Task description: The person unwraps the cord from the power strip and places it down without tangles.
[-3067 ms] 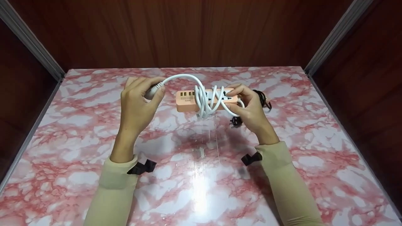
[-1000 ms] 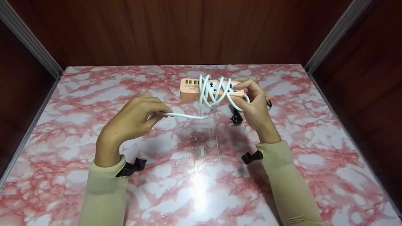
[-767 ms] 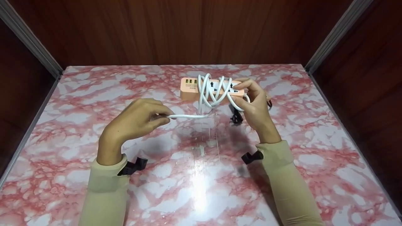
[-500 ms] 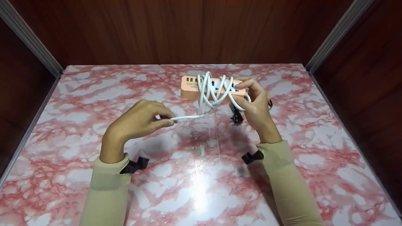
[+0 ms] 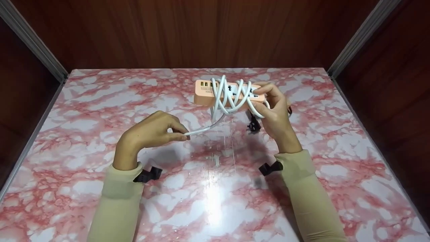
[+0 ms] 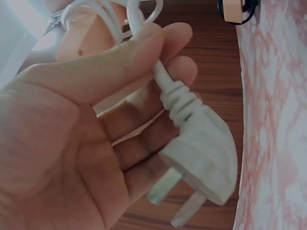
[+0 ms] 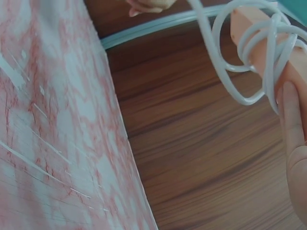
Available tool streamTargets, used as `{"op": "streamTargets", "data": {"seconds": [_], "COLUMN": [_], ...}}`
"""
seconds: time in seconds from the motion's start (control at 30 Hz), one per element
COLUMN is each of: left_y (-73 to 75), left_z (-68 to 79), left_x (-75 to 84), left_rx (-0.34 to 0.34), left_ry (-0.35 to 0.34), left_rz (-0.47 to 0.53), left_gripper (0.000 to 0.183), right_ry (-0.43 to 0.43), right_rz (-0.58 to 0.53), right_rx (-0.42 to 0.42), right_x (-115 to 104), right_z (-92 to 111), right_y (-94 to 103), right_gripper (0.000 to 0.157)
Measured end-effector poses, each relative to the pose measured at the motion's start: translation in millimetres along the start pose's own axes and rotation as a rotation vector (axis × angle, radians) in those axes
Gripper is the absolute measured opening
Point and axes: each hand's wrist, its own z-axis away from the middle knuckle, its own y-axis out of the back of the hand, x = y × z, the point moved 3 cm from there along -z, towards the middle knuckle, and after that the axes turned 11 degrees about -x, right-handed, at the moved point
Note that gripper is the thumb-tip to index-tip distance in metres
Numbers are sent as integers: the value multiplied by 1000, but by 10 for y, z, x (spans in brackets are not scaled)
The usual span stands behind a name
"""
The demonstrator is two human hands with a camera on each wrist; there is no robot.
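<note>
My right hand [image 5: 275, 107] grips the right end of an orange power strip [image 5: 203, 98], thumb at its near side and fingertips over the sockets. The strip is held above the table, with its USB ports at the left end. Several loops of white cord [image 5: 220, 99] wrap around its middle. Lower and to the left, my left hand [image 5: 151, 130] pinches the cord's free end between thumb and fingers. In the left wrist view, the white plug [image 6: 204, 148] hangs just past those fingertips, prongs pointing down. The head view hides this plug behind the hand.
Behind my right hand, a black plug [image 5: 254, 125] and a bit of black cord [image 5: 290, 110] lie on the red-and-white marbled table [image 5: 84, 151]. Dark wooden panels [image 5: 201, 33] with metal rails [image 5: 35, 40] enclose the back and sides.
My left hand went from holding the plug up beside the strip to pinching the cord lower down, lately drifting right and down. The strip has shifted slightly right and farther back.
</note>
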Motion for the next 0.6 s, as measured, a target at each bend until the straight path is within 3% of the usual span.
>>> {"op": "streamTargets", "data": {"seconds": [0.37,0.6], "left_y": [-52,-77], "left_z": [-69,-81], "left_x": [-187,-306], "left_rx": [-26,-39], "left_ry": [128,232], "left_rz": [-7,55], "left_gripper": [12,11], "right_ry": [14,9], "right_rz": [-89,-104], "right_rx": [-23,-35], "right_x": [-29,-32], "right_z": [1,1], "right_y": [30,-3], "right_gripper": [19,21]}}
